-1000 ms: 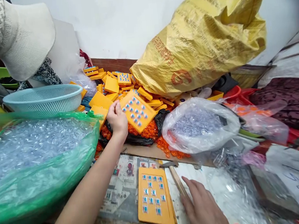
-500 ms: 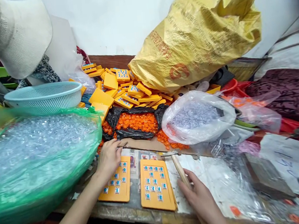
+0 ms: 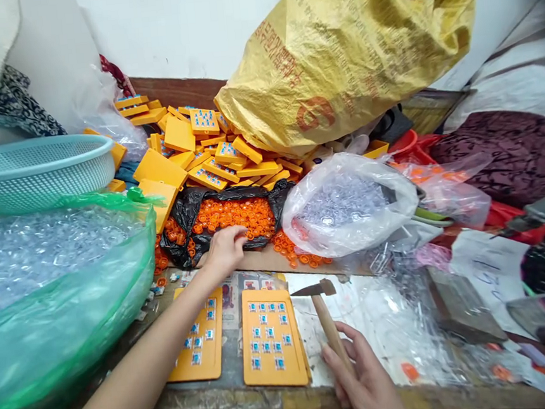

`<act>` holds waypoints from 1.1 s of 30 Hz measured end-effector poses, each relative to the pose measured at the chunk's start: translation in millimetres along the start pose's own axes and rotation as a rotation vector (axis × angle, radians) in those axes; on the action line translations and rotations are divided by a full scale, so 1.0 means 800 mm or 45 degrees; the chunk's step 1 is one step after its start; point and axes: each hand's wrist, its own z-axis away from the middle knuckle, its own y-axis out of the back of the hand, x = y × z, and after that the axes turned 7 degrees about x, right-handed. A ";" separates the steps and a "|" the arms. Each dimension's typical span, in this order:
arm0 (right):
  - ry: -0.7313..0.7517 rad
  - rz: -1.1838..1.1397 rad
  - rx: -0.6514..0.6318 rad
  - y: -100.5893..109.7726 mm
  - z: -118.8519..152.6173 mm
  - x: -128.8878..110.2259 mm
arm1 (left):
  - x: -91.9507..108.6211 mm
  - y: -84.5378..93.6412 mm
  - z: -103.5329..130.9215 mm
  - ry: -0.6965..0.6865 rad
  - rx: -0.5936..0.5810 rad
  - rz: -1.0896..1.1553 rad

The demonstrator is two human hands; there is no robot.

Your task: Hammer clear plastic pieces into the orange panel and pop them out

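My right hand (image 3: 360, 368) is wrapped round the wooden handle of a small hammer (image 3: 330, 330), its dark metal head up and away from me. My left hand (image 3: 226, 250) is over the front edge of a black plastic bag (image 3: 184, 206) full of small orange plastic rings (image 3: 228, 213). Its fingers are curled together at the rings; what they pinch, if anything, is hidden. On the table lie two yellow-orange panels set with small clear-and-blue pieces: the right panel (image 3: 276, 373) beside the hammer, and the left panel (image 3: 212, 362) partly behind my left forearm.
A green bag (image 3: 75, 349) of clear pieces bulges at left, before a blue basket (image 3: 45, 176). A white bag (image 3: 298, 228) of clear pieces stands right of the rings. Behind are a panel pile (image 3: 180, 136) and yellow sack (image 3: 336, 59). A metal block (image 3: 462, 302) lies right.
My left hand has moved from above the left panel forward and right to the orange rings. The hammer stays in my right hand, its head turned. The view has shifted slightly right.
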 end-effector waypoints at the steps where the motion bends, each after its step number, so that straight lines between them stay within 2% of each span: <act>1: 0.060 0.085 0.023 0.003 0.001 0.002 | 0.005 0.003 0.021 -0.008 -0.052 0.058; 3: 0.188 0.248 0.051 0.005 0.004 0.003 | 0.014 0.007 0.064 0.012 -0.228 0.270; 5: 0.287 0.349 0.040 0.003 0.007 0.002 | 0.018 0.009 0.098 0.068 -0.333 0.422; 8: 0.453 0.415 -0.082 -0.002 0.009 -0.001 | 0.017 0.009 0.125 0.048 -0.326 0.376; 10: 0.545 0.477 -0.173 -0.005 0.009 -0.001 | 0.015 0.008 0.129 0.003 -0.318 0.294; 13: 0.584 0.597 -0.234 -0.011 0.010 0.001 | 0.013 0.004 0.131 -0.022 -0.328 0.246; 19: 0.547 0.580 -0.142 -0.024 0.017 0.001 | 0.004 -0.006 0.143 -0.173 -0.116 0.352; 22: 0.567 0.490 -0.127 -0.026 0.018 0.001 | 0.001 -0.008 0.140 -0.043 -0.107 0.388; 25: 0.592 0.449 -0.089 -0.026 0.017 0.002 | -0.001 -0.009 0.131 0.208 -0.184 0.544; 27: 0.600 0.475 -0.106 -0.027 0.016 0.001 | -0.001 -0.009 0.127 0.276 -0.213 0.605; 29: 0.605 0.516 -0.139 -0.029 0.015 -0.001 | -0.002 -0.009 0.128 0.196 -0.185 0.555; 33: 0.624 0.548 -0.160 -0.030 0.011 -0.005 | -0.005 -0.008 0.138 -0.224 -0.082 0.372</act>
